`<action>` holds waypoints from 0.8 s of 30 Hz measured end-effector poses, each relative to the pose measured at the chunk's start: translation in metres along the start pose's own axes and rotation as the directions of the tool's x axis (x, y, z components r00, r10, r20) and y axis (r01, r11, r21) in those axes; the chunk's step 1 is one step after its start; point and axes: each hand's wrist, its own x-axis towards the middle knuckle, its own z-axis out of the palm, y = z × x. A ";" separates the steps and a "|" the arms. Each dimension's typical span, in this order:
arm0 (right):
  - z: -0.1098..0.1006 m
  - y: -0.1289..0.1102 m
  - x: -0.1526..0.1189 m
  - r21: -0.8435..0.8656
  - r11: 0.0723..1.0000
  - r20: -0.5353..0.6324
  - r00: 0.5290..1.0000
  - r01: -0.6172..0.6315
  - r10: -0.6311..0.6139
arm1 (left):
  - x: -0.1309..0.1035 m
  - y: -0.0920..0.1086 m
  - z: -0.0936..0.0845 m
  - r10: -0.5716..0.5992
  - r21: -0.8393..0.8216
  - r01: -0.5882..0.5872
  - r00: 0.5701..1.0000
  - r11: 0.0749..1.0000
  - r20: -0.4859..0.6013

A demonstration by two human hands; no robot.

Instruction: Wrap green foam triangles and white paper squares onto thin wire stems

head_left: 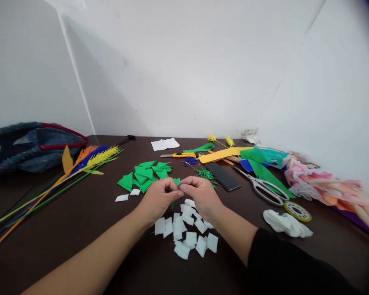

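My left hand (160, 197) and my right hand (202, 196) meet fingertip to fingertip over the table's middle. Between them they pinch a small green paper piece (177, 180), mostly hidden by the fingers. Below the hands lie several small white paper squares (178, 227), loosely scattered and partly overlapping. Just beyond my left hand is a pile of folded green paper triangles (143, 175). Two more white pieces (122, 198) rest by that pile. Near my right hand are green paper shreds (205, 173) and a black phone (224, 177).
Scissors (266, 186), a tape roll (297, 211) and crumpled white tissue (287, 223) lie right, with dolls (326, 180) beyond. A yellow utility knife (183, 155) and orange paper strip (224, 154) are behind. Left are colourful paper stalks (89, 159) and a denim bag (33, 149).
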 end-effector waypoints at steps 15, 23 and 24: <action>-0.003 -0.003 0.001 0.173 0.981 0.017 0.996 -0.085 0.083 | -0.006 0.010 0.002 0.284 0.634 -0.160 0.954 0.757 -0.098; 0.003 0.004 -0.001 0.027 1.000 0.007 1.000 0.004 -0.004 | -0.007 0.011 0.005 0.281 0.612 -0.123 0.945 0.781 -0.168; 0.004 0.004 -0.002 0.004 0.999 -0.019 0.999 0.037 -0.037 | -0.008 0.010 0.006 0.294 0.629 -0.124 0.940 0.768 -0.173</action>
